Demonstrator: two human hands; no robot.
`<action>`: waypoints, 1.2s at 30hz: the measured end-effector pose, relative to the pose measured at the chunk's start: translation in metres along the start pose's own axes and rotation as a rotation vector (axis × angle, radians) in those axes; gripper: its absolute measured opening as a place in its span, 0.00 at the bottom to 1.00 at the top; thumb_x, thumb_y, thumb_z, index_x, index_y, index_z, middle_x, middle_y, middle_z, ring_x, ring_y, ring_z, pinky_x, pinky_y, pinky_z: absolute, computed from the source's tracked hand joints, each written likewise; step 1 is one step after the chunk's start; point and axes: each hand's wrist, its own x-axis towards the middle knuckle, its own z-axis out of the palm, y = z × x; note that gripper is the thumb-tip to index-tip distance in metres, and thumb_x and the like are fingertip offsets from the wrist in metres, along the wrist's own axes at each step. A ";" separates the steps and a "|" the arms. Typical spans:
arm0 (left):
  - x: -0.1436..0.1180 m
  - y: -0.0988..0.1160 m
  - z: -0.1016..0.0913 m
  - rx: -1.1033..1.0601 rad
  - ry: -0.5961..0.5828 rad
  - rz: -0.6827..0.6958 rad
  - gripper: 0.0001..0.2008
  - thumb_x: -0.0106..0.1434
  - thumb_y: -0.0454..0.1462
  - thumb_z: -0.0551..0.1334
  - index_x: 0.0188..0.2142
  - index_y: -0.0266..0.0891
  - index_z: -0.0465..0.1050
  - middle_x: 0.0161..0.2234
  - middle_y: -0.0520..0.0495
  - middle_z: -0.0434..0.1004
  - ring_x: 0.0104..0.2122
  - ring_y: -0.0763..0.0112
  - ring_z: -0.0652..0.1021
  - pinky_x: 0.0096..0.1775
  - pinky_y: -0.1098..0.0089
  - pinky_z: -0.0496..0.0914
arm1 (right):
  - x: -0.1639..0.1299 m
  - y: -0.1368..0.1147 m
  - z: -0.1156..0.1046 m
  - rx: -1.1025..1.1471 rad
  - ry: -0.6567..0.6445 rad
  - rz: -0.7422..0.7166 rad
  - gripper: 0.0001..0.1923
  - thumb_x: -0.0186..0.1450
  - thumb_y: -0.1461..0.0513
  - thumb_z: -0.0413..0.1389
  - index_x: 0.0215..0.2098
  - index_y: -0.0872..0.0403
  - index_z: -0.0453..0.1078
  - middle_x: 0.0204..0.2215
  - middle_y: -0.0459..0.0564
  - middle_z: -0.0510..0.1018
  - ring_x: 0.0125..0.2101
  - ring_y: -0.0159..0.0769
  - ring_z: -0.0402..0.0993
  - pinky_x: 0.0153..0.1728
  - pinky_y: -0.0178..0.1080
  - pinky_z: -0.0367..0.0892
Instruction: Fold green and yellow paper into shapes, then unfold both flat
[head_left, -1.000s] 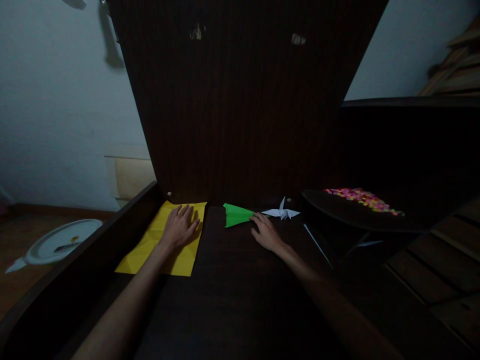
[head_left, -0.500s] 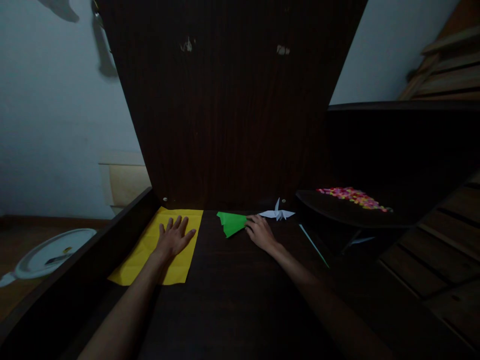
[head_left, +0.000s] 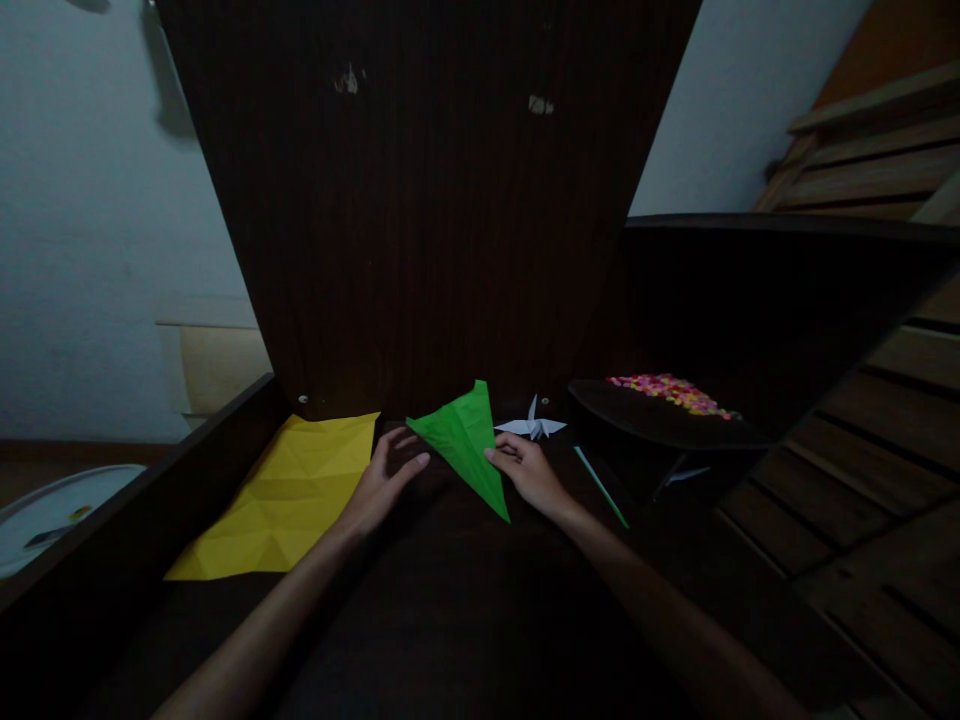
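A folded sheet of green paper [head_left: 466,437] is raised over the dark tabletop, creased and roughly triangular, one point hanging down. My right hand [head_left: 531,475] pinches its right edge between thumb and fingers. Close by its left corner is my left hand [head_left: 381,487], thumb and fingers apart, with nothing visibly gripped. Yellow paper [head_left: 304,490] marked by fold lines lies flat on the left. Behind my right hand rests a white origami crane [head_left: 533,426].
A thin pale-to-green strip [head_left: 602,488] lies right of my right hand. Farther right, a small dark shelf [head_left: 600,398] bears a heap of colourful small pieces [head_left: 675,391]. A dark board [head_left: 420,220] rises at the back, and a raised side edge [head_left: 150,482] runs along the left.
My left hand has left the yellow paper and moved right, beside the green paper. The green paper has been lifted and turned by my right hand. The view has shifted slightly right.
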 end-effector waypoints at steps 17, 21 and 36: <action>-0.036 0.015 0.044 -0.721 0.008 -0.270 0.27 0.41 0.40 0.79 0.40 0.36 0.75 0.37 0.43 0.84 0.35 0.59 0.83 0.38 0.65 0.77 | -0.040 -0.005 0.019 0.498 -0.151 0.297 0.23 0.52 0.45 0.66 0.29 0.53 0.68 0.22 0.41 0.71 0.24 0.30 0.67 0.24 0.32 0.61; -0.036 0.011 0.046 -0.719 0.030 -0.280 0.23 0.41 0.39 0.79 0.36 0.35 0.77 0.35 0.44 0.84 0.33 0.62 0.83 0.37 0.66 0.77 | -0.044 0.000 0.024 0.600 -0.107 0.393 0.24 0.49 0.46 0.69 0.29 0.54 0.68 0.23 0.43 0.73 0.25 0.30 0.70 0.23 0.30 0.62; -0.038 0.006 0.049 -0.673 0.150 -0.337 0.19 0.39 0.37 0.80 0.30 0.34 0.77 0.31 0.46 0.85 0.30 0.64 0.83 0.36 0.69 0.76 | -0.054 0.014 0.035 0.695 0.010 0.477 0.25 0.48 0.46 0.70 0.30 0.55 0.69 0.24 0.46 0.77 0.23 0.32 0.72 0.22 0.32 0.62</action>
